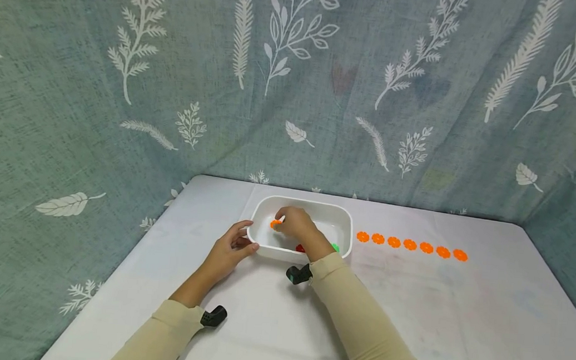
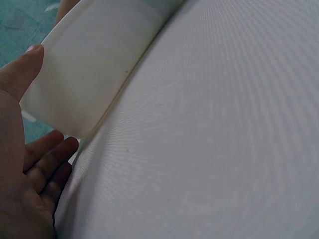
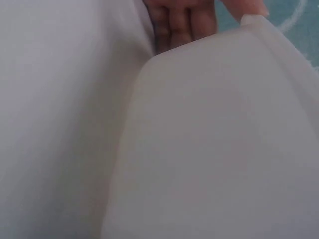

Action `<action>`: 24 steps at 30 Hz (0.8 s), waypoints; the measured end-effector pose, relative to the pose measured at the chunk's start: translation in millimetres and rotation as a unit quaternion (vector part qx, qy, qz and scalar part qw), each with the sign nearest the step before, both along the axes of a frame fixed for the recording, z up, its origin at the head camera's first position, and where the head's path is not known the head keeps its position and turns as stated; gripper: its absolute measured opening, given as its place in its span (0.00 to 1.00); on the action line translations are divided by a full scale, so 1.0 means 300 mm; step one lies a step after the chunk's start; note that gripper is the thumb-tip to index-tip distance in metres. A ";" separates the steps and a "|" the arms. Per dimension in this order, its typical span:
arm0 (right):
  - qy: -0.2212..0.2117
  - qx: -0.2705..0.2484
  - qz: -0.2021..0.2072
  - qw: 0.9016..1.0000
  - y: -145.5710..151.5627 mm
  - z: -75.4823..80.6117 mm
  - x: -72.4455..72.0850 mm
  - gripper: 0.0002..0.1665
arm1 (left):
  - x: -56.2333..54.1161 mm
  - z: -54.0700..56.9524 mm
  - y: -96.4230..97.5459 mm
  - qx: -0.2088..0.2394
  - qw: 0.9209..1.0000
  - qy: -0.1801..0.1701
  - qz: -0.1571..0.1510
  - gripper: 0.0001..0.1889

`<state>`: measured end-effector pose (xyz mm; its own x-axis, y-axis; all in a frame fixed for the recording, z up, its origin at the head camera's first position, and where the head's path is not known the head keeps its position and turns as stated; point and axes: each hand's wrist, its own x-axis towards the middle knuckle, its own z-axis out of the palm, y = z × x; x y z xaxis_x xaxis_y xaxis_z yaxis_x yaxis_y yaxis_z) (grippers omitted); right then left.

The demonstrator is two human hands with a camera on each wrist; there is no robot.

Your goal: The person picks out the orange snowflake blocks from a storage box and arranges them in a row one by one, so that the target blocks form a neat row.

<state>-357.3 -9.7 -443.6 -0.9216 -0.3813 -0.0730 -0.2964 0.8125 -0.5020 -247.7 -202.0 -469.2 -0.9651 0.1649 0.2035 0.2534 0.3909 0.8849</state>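
A white rectangular plastic tub (image 1: 263, 250) stands on the table. My right hand (image 1: 295, 223) reaches down inside it, its fingertips pinching an orange flower-shaped piece (image 1: 274, 224) near the tub's left end. The left hand (image 1: 226, 252) rests at the tub's left front corner, thumb (image 2: 31, 62) against the outer wall and the other fingers loosely bent beside it. Inside the tub lie a red piece (image 1: 300, 248) and a green piece (image 1: 335, 247), both partly covered by the right forearm. The right wrist view shows the tub's outer wall (image 3: 209, 124), not the right hand.
Right of the tub, several orange flower-shaped pieces (image 1: 410, 245) lie in a single row on the white tablecloth (image 1: 459, 314). A green leaf-patterned cloth (image 1: 324, 93) hangs behind the table. Each wrist carries a black device (image 1: 214, 316).
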 end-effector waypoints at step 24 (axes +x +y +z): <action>-0.005 0.114 0.008 0.993 -0.014 -0.006 0.026 0.15 | 0.006 0.008 0.011 -0.017 1.000 -0.015 0.020 0.35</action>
<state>-349.4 -13.9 -445.3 -0.9140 -0.3687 -0.1691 -0.3063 0.9006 -0.3084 -246.1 -198.7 -466.9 -0.9765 0.1323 0.1701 0.2111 0.4294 0.8781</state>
